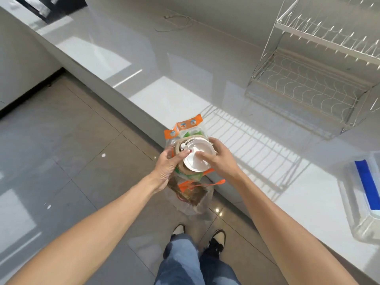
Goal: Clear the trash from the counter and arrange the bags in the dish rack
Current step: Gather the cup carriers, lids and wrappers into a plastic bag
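While both hands — left hand (167, 167), right hand (221, 159) — clasp a trash bundle (192, 159) at centre frame, disposal comes next — dish rack (308, 89) upper right waits.

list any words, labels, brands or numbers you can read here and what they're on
No text can be read in this picture.
Orange strip on the clear bags: small round blue-and-white marks, too blurred to read.
Blue tape on the clear plastic box: plain, no writing visible.
White bowl held by the left hand and right hand: no print visible.
Dish rack: no label visible.
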